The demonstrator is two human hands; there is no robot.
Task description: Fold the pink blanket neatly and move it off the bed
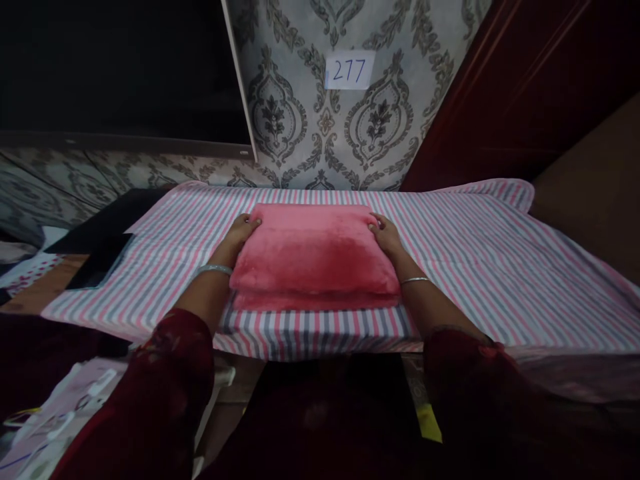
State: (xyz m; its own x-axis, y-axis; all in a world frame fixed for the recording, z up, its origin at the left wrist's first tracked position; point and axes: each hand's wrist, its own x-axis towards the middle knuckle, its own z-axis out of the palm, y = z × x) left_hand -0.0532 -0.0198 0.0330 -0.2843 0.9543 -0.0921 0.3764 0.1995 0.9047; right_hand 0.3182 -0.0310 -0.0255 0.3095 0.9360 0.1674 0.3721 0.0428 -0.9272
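A folded pink-red plush blanket lies on a striped cloth in front of me, its folded layers showing along the near edge. At its far left corner, my left hand is closed on the side edge, fingers curled at the fabric. My right hand grips the far right corner in the same way, thumb and fingers pinching the edge. Both forearms run along the blanket's sides, with a bangle on each wrist.
A large dark screen stands at the back left, before patterned wallpaper. A paper marked 277 is on the wall. To the left lies a dark flat glossy object. A dark red wooden panel rises at the right.
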